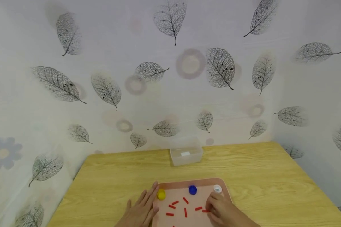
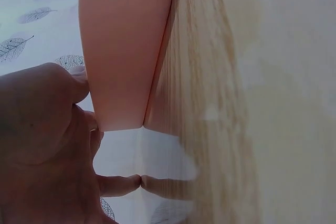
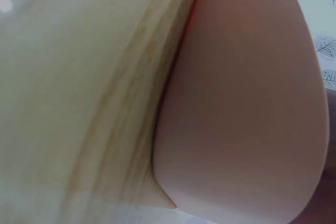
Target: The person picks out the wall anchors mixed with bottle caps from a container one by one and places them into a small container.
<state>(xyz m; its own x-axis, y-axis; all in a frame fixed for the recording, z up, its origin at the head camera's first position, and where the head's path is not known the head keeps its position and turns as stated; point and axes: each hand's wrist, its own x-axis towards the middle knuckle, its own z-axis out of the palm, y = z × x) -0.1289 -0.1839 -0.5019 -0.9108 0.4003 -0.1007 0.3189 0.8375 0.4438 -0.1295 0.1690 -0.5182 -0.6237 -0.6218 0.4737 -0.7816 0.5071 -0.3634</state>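
Note:
A pink tray (image 1: 187,182) lies on the table, with several short red sticks (image 1: 185,212) scattered inside. Along its far side are a yellow round cap-like piece (image 1: 161,194), a blue one (image 1: 192,189) and a white one (image 1: 217,189). My left hand (image 1: 139,211) rests at the tray's left edge with fingers extended; in the left wrist view its thumb touches the tray wall (image 2: 126,51). Over the tray's right part, my right hand (image 1: 221,209) has curled fingers and pinches the end of a red stick (image 1: 205,211). The right wrist view shows mostly the tray's outer wall (image 3: 241,103).
A clear plastic box (image 1: 186,158) with a white label stands at the table's back edge. The wood-grain table (image 1: 261,176) extends on both sides of the tray. Behind it hangs a pale leaf-patterned cloth (image 1: 170,101).

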